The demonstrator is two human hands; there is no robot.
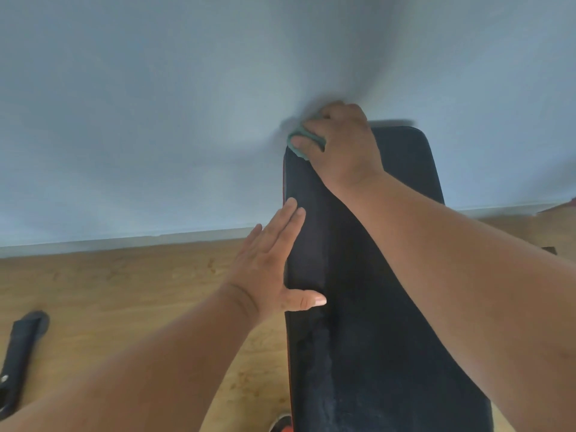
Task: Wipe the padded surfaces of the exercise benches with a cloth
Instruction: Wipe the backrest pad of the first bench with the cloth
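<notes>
Black padding covers the one bench (pixel 389 307), which runs away from the camera toward a pale wall (pixel 156 104). Nearer, the left hand (pixel 274 263) lies flat against the pad's left edge, fingers straight, thumb across the top, holding nothing. Farther off, the right hand (pixel 343 141) reaches to the far left corner, its grip curled over the single green cloth (pixel 297 141) (mostly hidden beneath the fingers) pressed on the padding.
</notes>
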